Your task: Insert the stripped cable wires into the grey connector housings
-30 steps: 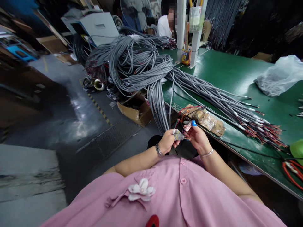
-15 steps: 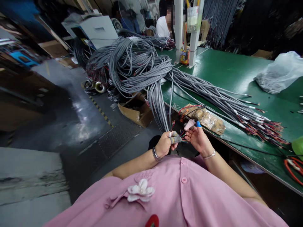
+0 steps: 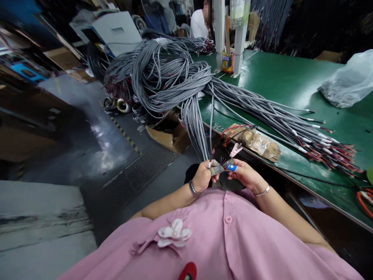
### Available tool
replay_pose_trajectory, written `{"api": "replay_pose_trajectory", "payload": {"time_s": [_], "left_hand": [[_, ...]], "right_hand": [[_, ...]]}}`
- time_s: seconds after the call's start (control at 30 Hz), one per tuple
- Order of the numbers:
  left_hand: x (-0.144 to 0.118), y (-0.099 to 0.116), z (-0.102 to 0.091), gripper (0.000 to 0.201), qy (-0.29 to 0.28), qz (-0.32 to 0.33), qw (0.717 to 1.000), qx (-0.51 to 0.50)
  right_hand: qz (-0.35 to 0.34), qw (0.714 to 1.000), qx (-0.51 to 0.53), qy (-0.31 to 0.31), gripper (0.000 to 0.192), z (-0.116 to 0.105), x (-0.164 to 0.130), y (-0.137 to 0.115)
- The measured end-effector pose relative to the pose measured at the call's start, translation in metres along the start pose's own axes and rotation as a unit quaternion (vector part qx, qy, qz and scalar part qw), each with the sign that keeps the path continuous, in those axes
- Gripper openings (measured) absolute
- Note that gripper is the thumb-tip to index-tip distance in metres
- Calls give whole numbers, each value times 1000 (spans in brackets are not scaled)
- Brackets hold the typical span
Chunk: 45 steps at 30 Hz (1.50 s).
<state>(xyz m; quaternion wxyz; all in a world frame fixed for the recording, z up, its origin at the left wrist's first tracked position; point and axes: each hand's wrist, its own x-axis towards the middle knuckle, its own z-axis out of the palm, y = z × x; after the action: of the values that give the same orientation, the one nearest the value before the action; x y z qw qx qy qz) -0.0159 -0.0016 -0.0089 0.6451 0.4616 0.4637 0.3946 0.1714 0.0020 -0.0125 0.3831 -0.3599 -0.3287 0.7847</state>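
My left hand [image 3: 203, 177] is closed around the end of a grey cable [image 3: 200, 146], with grey coverings on some of its fingers. Thin coloured wires [image 3: 223, 160] fan out of its grip toward the right. Fingertips of my right hand [image 3: 246, 177] are pinched together at those wires, close to the left hand; one digit wears a blue cover [image 3: 232, 167]. Exactly which wires they grip is too small to tell. Behind the hands, a pink clip [image 3: 235, 149] sits at the table edge.
A big heap of grey cables [image 3: 171, 77] drapes over the green table [image 3: 279, 74], its stripped ends lying right. A taped cardboard piece [image 3: 259, 144] lies along the edge. An open carton [image 3: 169, 134] stands on the floor. A plastic bag [image 3: 349, 79] and a seated person [image 3: 199, 23] are farther back.
My right hand has turned and closed, its blue-covered digit coming down to the wires beside the left hand. My left hand keeps its hold. The view has shifted slightly.
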Motion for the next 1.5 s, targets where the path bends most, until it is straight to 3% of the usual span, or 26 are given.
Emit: {"api": "replay_pose_trajectory", "payload": {"time_s": [0.23, 0.53, 0.97, 1.13, 1.27, 1.37, 1.5], "left_hand": [[-1, -5, -1, 32, 0, 0, 1000, 24], [-3, -1, -2, 29, -86, -19, 992, 85], [-4, -3, 5, 31, -28, 15, 999, 9], [-3, -4, 6, 32, -12, 19, 1000, -5], [-3, 2, 8, 32, 2, 26, 999, -32], [-1, 10, 10, 31, 1, 32, 998, -57], [6, 17, 13, 31, -2, 31, 996, -84]], "right_hand": [[-77, 991, -78, 78, 26, 13, 3, 6], [-105, 986, -119, 44, 22, 17, -1, 6], [-139, 971, -120, 152, 21, 27, -2, 10], [-134, 976, -97, 141, 20, 21, 1, 11], [-114, 989, 25, 93, 22, 7, 6, 13], [-87, 988, 101, 74, 38, -3, 11, 9], [-98, 991, 50, 76, 41, -11, 17, 0]]}}
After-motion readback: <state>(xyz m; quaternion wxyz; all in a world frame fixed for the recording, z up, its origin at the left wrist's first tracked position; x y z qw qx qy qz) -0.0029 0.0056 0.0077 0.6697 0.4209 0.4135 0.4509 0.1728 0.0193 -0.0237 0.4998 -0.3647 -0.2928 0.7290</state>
